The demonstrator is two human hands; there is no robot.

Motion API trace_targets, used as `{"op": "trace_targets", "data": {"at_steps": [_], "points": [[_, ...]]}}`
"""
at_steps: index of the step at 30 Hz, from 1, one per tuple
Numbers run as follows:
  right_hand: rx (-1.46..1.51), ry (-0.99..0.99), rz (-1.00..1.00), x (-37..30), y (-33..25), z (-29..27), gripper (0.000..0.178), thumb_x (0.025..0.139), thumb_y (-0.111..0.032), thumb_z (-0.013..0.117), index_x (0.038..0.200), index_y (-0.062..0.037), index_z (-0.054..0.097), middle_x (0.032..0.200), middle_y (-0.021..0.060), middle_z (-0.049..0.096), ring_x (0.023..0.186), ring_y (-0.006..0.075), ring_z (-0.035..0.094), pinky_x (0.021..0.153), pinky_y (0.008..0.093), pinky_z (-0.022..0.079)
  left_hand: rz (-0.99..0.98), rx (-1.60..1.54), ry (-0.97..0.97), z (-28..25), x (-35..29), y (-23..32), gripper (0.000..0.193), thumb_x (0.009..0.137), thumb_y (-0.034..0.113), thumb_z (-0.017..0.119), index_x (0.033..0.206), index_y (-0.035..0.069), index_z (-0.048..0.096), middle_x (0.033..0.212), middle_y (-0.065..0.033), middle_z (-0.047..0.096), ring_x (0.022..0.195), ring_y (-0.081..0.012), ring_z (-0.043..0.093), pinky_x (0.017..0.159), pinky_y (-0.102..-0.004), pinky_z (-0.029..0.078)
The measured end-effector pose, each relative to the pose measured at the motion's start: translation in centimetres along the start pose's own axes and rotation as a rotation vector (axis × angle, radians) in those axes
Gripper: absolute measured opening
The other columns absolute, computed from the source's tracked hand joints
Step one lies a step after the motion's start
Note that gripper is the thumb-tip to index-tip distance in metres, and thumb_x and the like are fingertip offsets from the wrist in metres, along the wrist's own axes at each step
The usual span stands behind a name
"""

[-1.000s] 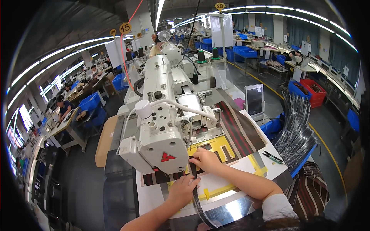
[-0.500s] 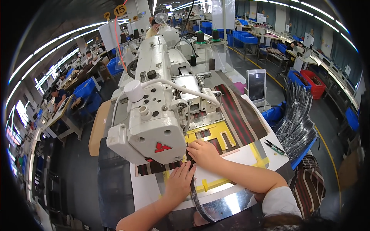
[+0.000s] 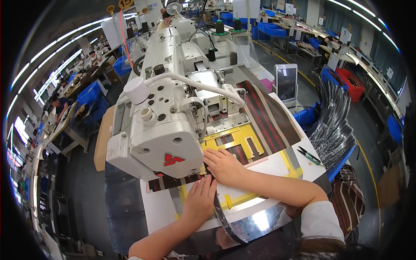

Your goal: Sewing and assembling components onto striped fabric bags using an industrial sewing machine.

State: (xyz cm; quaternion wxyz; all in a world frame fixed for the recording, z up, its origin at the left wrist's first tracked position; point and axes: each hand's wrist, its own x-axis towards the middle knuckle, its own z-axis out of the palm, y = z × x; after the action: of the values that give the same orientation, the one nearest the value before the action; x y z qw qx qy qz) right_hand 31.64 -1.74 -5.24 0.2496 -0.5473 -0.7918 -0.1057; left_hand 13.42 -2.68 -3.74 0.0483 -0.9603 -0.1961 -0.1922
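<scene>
My left hand (image 3: 200, 198) lies palm down with its fingers stretched out, below the head of a white sewing machine (image 3: 167, 143). My right hand (image 3: 226, 168) rests palm down just right of the machine head, fingers laid forward beside a yellow flat template (image 3: 236, 139). A long black strap (image 3: 223, 219) runs from between my hands over the table's front edge; its far end is hidden. Brown fabric with red and beige stripes (image 3: 273, 123) lies under the template, and part of it (image 3: 167, 182) shows left of my fingers. The needle area is hidden behind the machine head.
At right on the table lie green-handled thread snips (image 3: 308, 155), near a small screen on a stand (image 3: 286, 84). Beyond the edge hangs a bundle of plastic-wrapped strips (image 3: 331, 125). Striped fabric (image 3: 349, 195) hangs lower right. Thread cones (image 3: 219, 28) stand behind the machine.
The view has shifted slightly, so the machine sits a little further left and up. The fingers of my right hand lie somewhat flatter. My left hand stays by the strap.
</scene>
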Motion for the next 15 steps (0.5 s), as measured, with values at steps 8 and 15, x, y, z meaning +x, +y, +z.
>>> {"op": "trace_targets", "data": {"at_steps": [8, 15], "points": [[0.061, -0.008, -0.040, -1.0, -0.2, -0.8, 0.036, 0.081, -0.017, 0.056, 0.112, -0.0002, 0.056, 0.119, 0.0120, 0.055, 0.114, 0.0239, 0.049, 0.094, 0.0363, 0.036, 0.015, -0.005, -0.028, -0.4, 0.0, 0.2, 0.041, 0.079, 0.012, 0.048, 0.116, -0.002, 0.052, 0.119, -0.0189, 0.055, 0.108, -0.0292, 0.053, 0.099, -0.0384, 0.037], [0.086, -0.006, -0.153, -1.2, -0.1, -2.1, 0.032, 0.074, -0.015, 0.059, 0.102, 0.0007, 0.059, 0.112, 0.0115, 0.059, 0.107, 0.0233, 0.054, 0.093, 0.0376, 0.038, 0.004, -0.038, -0.055, -1.3, 0.7, 0.2, 0.042, 0.075, 0.011, 0.050, 0.115, -0.001, 0.053, 0.118, -0.0174, 0.054, 0.106, -0.0279, 0.054, 0.098, -0.0380, 0.037]]}}
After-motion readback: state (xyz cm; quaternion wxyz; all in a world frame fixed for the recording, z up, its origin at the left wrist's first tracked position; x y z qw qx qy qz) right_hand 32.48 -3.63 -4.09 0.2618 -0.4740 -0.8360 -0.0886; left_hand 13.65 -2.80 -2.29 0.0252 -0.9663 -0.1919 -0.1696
